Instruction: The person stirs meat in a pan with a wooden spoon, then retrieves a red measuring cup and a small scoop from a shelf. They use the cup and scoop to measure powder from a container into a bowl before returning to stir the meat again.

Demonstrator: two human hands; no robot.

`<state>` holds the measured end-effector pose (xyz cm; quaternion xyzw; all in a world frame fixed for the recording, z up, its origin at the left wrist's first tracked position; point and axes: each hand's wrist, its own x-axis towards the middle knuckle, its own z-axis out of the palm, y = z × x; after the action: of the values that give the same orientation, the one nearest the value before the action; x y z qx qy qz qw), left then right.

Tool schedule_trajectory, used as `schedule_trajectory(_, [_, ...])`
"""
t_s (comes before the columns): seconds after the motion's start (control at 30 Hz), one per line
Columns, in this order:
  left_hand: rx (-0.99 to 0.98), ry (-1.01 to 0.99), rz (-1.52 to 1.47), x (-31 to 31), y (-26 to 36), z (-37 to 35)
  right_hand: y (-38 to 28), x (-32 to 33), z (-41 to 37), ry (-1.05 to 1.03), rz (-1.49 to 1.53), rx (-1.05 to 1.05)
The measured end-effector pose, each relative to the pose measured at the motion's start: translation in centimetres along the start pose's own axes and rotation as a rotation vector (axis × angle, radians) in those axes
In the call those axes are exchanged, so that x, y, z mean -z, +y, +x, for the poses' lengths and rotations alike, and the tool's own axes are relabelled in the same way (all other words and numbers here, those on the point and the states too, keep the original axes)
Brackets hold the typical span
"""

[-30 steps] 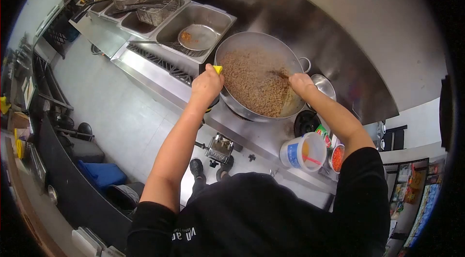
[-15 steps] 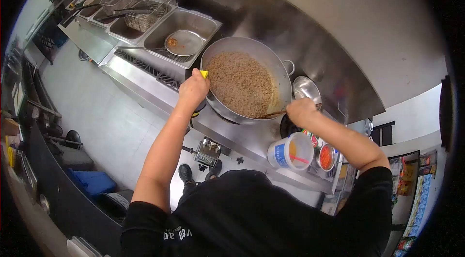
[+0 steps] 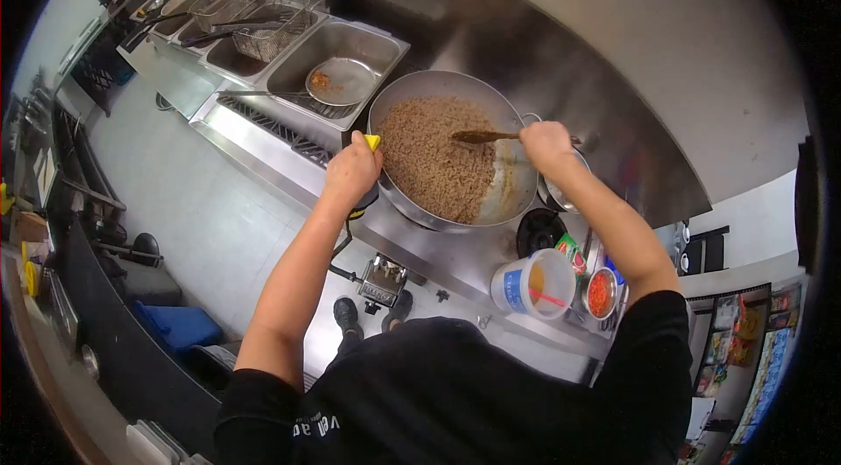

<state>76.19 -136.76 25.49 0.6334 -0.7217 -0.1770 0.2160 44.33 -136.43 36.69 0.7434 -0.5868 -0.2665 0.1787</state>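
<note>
Your left hand (image 3: 354, 169) is closed in a fist at the left rim of the large metal pan (image 3: 519, 180), gripping a yellow piece (image 3: 372, 142) whose end shows past your fingers; what else lies inside that grip is hidden. Your right hand (image 3: 547, 148) is wrapped around the handle of a wooden spoon (image 3: 480, 137), at the right side of the pan and just beside its loop handle (image 3: 531, 118). The spoon reaches leftward from your grip, its head over the brown crumbly food (image 3: 429, 158); you cannot tell from this angle how deep it sits.

The pan stands on the cooking surface (image 3: 455, 243) in front of you. The food fills its left and middle, while the right side shows bare metal with smears on it. A metal bowl (image 3: 554, 195) sits to the right of the pan, partly covered by your right forearm. Nearer to you is a black burner (image 3: 538, 233), then a clear bucket (image 3: 512, 288) with a blue label and a red handle (image 3: 547, 297) inside, and beside it a small bowl of red bits (image 3: 600, 293). Left of the pan, a round strainer (image 3: 346, 84) rests in a metal basin (image 3: 385, 58).
</note>
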Motion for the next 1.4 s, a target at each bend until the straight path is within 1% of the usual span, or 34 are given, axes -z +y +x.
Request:
schedule_trajectory(0.03, [-0.003, 0.006, 0.003, 0.0, 0.1, 0.0, 0.8, -0.4, 0.4, 0.004, 0.002, 0.002])
schedule_trajectory(0.1, [-0.005, 0.018, 0.011, 0.1, 0.2, -0.2, 2.3, -1.2, 2.5, 0.073, 0.049, -0.063])
schedule_trajectory(0.13, [0.005, 0.014, 0.016, 0.1, 0.3, -0.1, 2.3, -1.9, 4.1, 0.083, 0.047, -0.061])
schedule_trajectory(0.2, [0.025, 0.018, 0.021, 0.1, 0.3, -0.1, 1.1, -4.5, 7.8, 0.060, 0.135, -0.079])
schedule_trajectory(0.27, [0.003, 0.048, 0.016, -0.2, 0.1, -0.1, -1.8, -7.7, 9.9, 0.143, 0.129, 0.044])
schedule_trajectory(0.33, [-0.007, 0.057, 0.005, -0.3, 0.1, 0.2, -5.1, -7.2, 7.4, 0.105, 0.283, 0.159])
schedule_trajectory(0.37, [-0.018, 0.052, -0.006, -0.5, 0.1, 0.0, -5.5, -7.1, 5.6, 0.096, 0.285, 0.150])
schedule_trajectory(0.43, [-0.039, 0.062, 0.001, -0.6, 0.0, -0.1, -5.0, -4.7, 2.0, 0.055, 0.244, 0.289])
schedule_trajectory(0.47, [-0.050, 0.077, 0.015, -0.6, -0.1, -0.2, -4.6, -2.6, 0.1, 0.049, 0.243, 0.285])
schedule_trajectory(0.53, [-0.057, 0.081, 0.008, -0.4, -0.2, -0.3, -3.6, 2.7, -3.5, 0.061, 0.265, 0.170])
schedule_trajectory(0.57, [-0.042, 0.053, -0.007, -0.1, -0.2, -0.3, -3.7, 4.9, -4.9, 0.064, 0.258, 0.170])
schedule_trajectory(0.63, [-0.032, 0.027, -0.025, 0.0, -0.1, -0.2, -5.3, 7.9, -7.1, -0.067, 0.270, 0.206])
schedule_trajectory(0.67, [-0.037, 0.050, -0.014, -0.2, -0.1, -0.1, -6.9, 6.3, -7.0, 0.013, 0.343, 0.269])
schedule_trajectory(0.7, [-0.038, 0.075, -0.003, -0.4, -0.1, -0.1, -8.9, 6.9, -6.4, -0.035, 0.367, 0.298])
schedule_trajectory(0.73, [-0.034, 0.079, -0.008, -0.4, -0.3, -0.1, -11.2, 5.3, -5.3, 0.054, 0.457, 0.295])
schedule_trajectory(0.77, [-0.047, 0.080, -0.015, -0.4, -0.5, -0.2, -13.3, 3.9, -3.1, 0.003, 0.397, 0.197])
schedule_trajectory(0.83, [-0.056, 0.086, -0.019, -0.3, -0.5, -0.4, -14.0, 1.3, 1.6, -0.066, 0.447, 0.013])
schedule_trajectory(0.9, [-0.055, 0.085, 0.000, -0.2, -0.2, -0.5, -11.9, -0.7, 4.6, -0.091, 0.457, -0.097])
schedule_trajectory(0.97, [-0.049, 0.077, -0.005, -0.4, -0.1, -0.5, -8.8, -0.4, 5.6, -0.147, 0.477, -0.217])
schedule_trajectory(1.0, [-0.044, 0.071, -0.011, -0.3, -0.3, -0.4, -7.0, 0.2, 5.3, -0.111, 0.478, -0.207])
schedule_trajectory(1.03, [-0.067, 0.097, -0.014, -0.3, -0.3, -0.5, -5.5, 2.1, 4.2, -0.086, 0.464, -0.205])
schedule_trajectory(1.1, [-0.043, 0.085, -0.024, -0.2, -0.4, -0.3, -3.3, 3.3, 3.8, 0.052, 0.280, -0.242])
schedule_trajectory(1.13, [-0.038, 0.059, -0.033, -0.4, -0.5, -0.2, -2.4, 2.8, 4.6, 0.121, 0.222, -0.193])
schedule_trajectory(1.23, [-0.052, 0.061, -0.031, -0.7, -0.5, -0.2, -2.8, -1.0, 8.2, 0.085, 0.185, -0.137])
schedule_trajectory(1.3, [-0.045, 0.069, -0.033, -0.4, -0.6, 0.1, -5.2, -4.3, 9.3, 0.080, 0.120, 0.161])
schedule_trajectory(1.33, [-0.015, 0.048, -0.018, -0.3, -0.5, 0.2, -7.0, -5.3, 8.5, 0.149, 0.075, 0.206])
schedule_trajectory(1.37, [0.011, 0.019, -0.008, -0.4, -0.3, 0.0, -7.0, -6.2, 7.5, 0.138, 0.089, 0.282])
schedule_trajectory(1.4, [0.001, 0.010, -0.009, -0.4, -0.2, -0.1, -6.5, -5.5, 5.7, 0.123, 0.102, 0.353])
